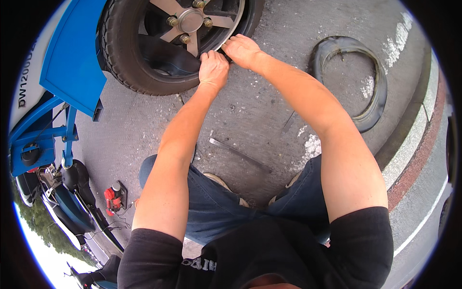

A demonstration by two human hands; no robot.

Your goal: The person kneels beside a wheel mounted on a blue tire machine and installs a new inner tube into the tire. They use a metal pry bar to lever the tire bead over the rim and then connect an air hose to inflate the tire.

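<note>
In front of me is a wheel still mounted on a blue vehicle, with pale metal spokes (pixel 171 34) and brass-coloured nuts around a round hub (pixel 190 20). Its black tire (pixel 126 60) has a treaded outer face. A smooth black inner tube (pixel 175 59) shows between the spokes and the tire's lower side. My left hand (pixel 214 70) is closed over the tire's inner edge at the bottom of the rim. Just to its right, my right hand (pixel 242 51) curls its fingers over the same edge, beside the metal rim (pixel 237 24). The fingertips of both are partly hidden.
A flat metal tire lever (pixel 240 155) lies on the pavement between my feet. Another inner tube (pixel 377 103) rests on the right, near a curb (pixel 409 144). Blue bodywork (pixel 74 53) stands at the left, with a red device (pixel 114 198) and a motorbike (pixel 72 207) below it.
</note>
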